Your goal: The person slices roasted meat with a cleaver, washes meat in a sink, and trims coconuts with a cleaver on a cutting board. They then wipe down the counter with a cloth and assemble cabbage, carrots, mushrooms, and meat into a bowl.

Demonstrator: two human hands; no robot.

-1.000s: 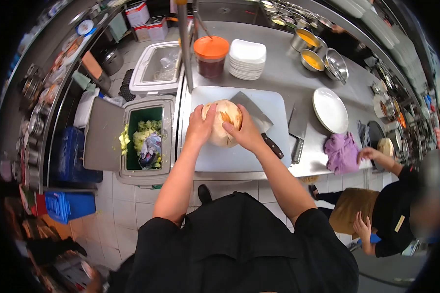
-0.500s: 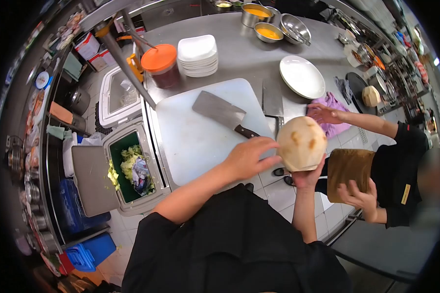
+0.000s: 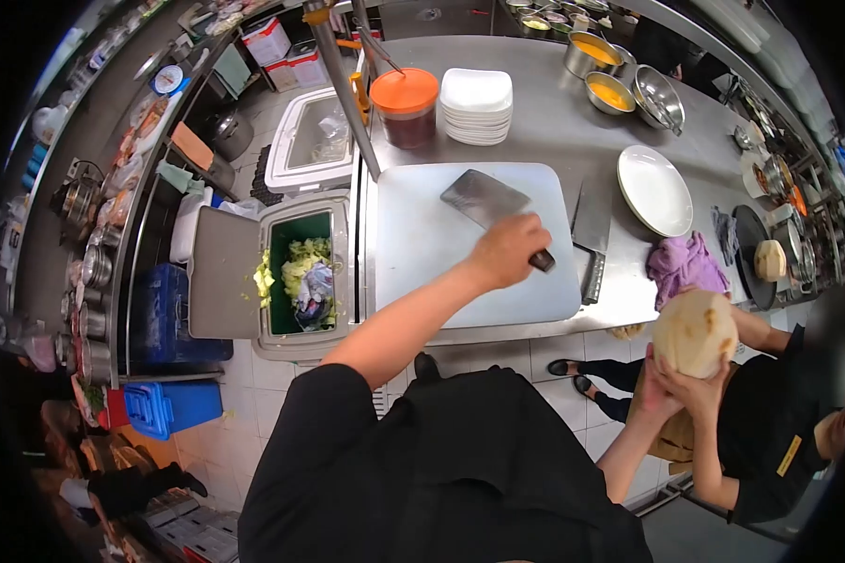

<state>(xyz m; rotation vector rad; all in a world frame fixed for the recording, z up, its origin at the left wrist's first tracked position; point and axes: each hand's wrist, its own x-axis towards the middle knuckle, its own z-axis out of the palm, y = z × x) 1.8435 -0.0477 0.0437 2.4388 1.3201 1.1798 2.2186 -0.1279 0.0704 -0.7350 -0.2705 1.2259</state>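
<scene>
My left hand [image 3: 509, 250] is wrapped round the dark handle of a cleaver [image 3: 483, 197], whose wide blade lies over the white cutting board [image 3: 422, 272]. Off to the right, a pale, peeled coconut [image 3: 695, 330] with brown spots is held up beside the table's front edge. My right hand [image 3: 654, 392] has its fingers against the coconut's lower left side. A co-worker's hand [image 3: 699, 383] supports it from below, and that person's other arm reaches behind it, the fingers there hidden.
Right of the board lie a second knife [image 3: 591, 230], a white oval plate [image 3: 655, 191] and a purple cloth [image 3: 685, 267]. Behind it stand stacked white dishes [image 3: 477, 108] and an orange-lidded tub [image 3: 405, 108]. An open bin [image 3: 282, 324] holding scraps is at the left.
My left hand has left the coconut's side and taken hold of the cleaver's handle. The coconut has shifted right, and the co-worker's hands are now on it. The view has turned.
</scene>
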